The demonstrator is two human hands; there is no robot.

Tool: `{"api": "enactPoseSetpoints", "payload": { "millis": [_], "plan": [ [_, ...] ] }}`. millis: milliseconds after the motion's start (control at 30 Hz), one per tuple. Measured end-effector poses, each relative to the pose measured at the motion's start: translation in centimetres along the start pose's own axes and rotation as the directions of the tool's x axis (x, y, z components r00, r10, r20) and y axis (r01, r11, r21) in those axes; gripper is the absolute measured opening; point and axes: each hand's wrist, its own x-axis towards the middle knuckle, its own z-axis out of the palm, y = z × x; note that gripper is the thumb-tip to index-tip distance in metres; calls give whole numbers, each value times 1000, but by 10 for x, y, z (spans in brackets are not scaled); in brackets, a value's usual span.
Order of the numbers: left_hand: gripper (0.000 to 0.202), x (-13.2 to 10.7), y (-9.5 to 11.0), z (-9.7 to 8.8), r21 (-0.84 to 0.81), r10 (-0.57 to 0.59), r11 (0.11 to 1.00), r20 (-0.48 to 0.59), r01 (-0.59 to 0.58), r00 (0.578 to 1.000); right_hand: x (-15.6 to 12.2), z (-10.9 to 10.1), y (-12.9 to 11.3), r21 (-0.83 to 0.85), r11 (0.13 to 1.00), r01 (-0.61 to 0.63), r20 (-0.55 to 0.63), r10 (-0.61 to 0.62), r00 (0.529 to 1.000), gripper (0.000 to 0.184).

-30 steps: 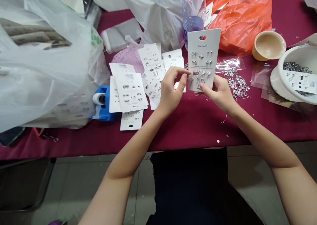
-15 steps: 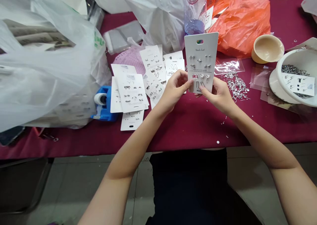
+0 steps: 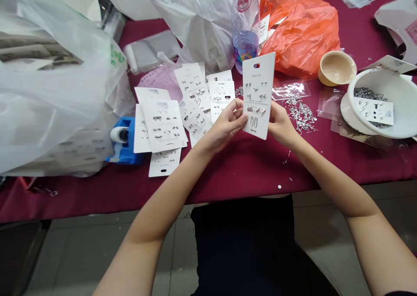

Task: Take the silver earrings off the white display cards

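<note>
- Earring card (image 3: 258, 87) — in the head view, held up on the near side of the bottle (image 3: 246, 31), its rows of small metal pieces facing the person.
- Left hand (image 3: 230, 122), nearer than the bottle: thumb and fingers drawn almost together, pinching the card's left edge.
- Right hand (image 3: 282, 122), nearer and right of the bottle: holding the opposite edge, fingertips hidden — cannot tell how far they are parted.
- Orange bag (image 3: 304, 35): just right of the bottle.
- Loose earrings (image 3: 301, 113), white bowl (image 3: 350, 111): farther right of the bottle.
- Blue tape dispenser (image 3: 130, 150): left of the bottle, nearer.
</note>
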Motion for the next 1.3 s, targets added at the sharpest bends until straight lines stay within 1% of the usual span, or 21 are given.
{"api": "enactPoseSetpoints", "payload": {
  "millis": [67, 200, 267, 400, 500, 600, 667, 767, 833, 867, 900, 933, 967, 1000, 1033, 1067, 1100, 1133, 1200, 1233, 1300],
  "plan": [
    [45, 0, -1, 2, 1, -25, 1000, 13, 25, 1000, 0, -1, 1, 9, 1000, -8, 11, 8, 1000, 53],
    [45, -1, -2, 4, -21, -18, 1000, -1, 18, 1000, 1, -3, -1, 8, 1000, -20, 46, 19, 999, 49],
    [45, -1, -2, 5, -15, -27, 1000, 13, 27, 1000, 1, -5, -2, -4, 1000, -27, 56, 27, 998, 50],
    [44, -3, -1, 5, 8, -53, 999, 37, 53, 998, 1, -10, 0, -60, 997, -41, 89, 46, 995, 51],
    [42, -3, -1, 5, 20, -71, 997, 16, 70, 997, 1, -15, -1, -99, 994, -40, 126, 53, 991, 49],
    [45, -2, -2, 5, 52, -91, 994, 1, 91, 996, 0, -18, -6, -188, 981, -45, 169, 77, 983, 45],
    [48, -1, -4, 5, 73, -94, 993, 22, 93, 995, 0, -17, -9, -244, 969, -42, 206, 94, 974, 43],
    [52, 1, -9, 4, 86, -69, 994, 52, 64, 996, 2, -17, -13, -247, 968, -41, 242, 102, 965, 40],
    [52, 3, -13, 2, 79, -38, 996, 39, 35, 999, 4, -25, -17, -237, 970, -53, 210, 105, 972, 36],
    [52, 4, -14, 1, 70, -16, 997, 20, 15, 1000, 6, -32, -20, -253, 966, -56, 159, 99, 982, 33],
    [51, 5, -16, 0, 59, 10, 998, -1, -9, 1000, 8, -41, -23, -288, 956, -57, 78, 83, 993, 29],
    [51, 6, -17, -1, 48, 37, 998, -23, -36, 999, 9, -52, -27, -347, 936, -58, -26, 52, 998, 24],
    [50, 7, -17, -1, 41, 67, 997, -44, -65, 997, 9, -64, -32, -425, 903, -66, -141, 6, 990, 19],
    [50, 8, -17, -2, 39, 92, 995, -62, -90, 994, 8, -76, -36, -512, 855, -85, -246, -51, 968, 14],
    [51, 8, -17, -2, 40, 113, 993, -76, -110, 991, 6, -87, -40, -594, 795, -124, -318, -91, 944, 10],
    [51, 9, -17, -3, 45, 127, 991, -87, -123, 988, 2, -95, -43, -669, 724, -170, -361, -116, 925, 6],
    [52, 10, -17, -4, 51, 136, 990, -98, -132, 986, -4, -102, -45, -734, 645, -213, -376, -125, 918, 6],
    [51, 10, -17, -4, 57, 146, 989, -108, -140, 983, -12, -105, -45, -790, 562, -245, -367, -114, 923, 8],
    [50, 11, -19, -7, 65, 165, 985, -127, -157, 978, -29, -107, -41, -877, 396, -273, -321, -59, 945, 13],
    [48, 11, -19, -8, 66, 172, 984, -134, -165, 976, -37, -106, -37, -903, 326, -279, -306, -34, 951, 13],
    [47, 11, -20, -9, 60, 174, 984, -146, -167, 974, -51, -103, -29, -930, 227, -290, -301, -18, 953, 14]
  ]
}}
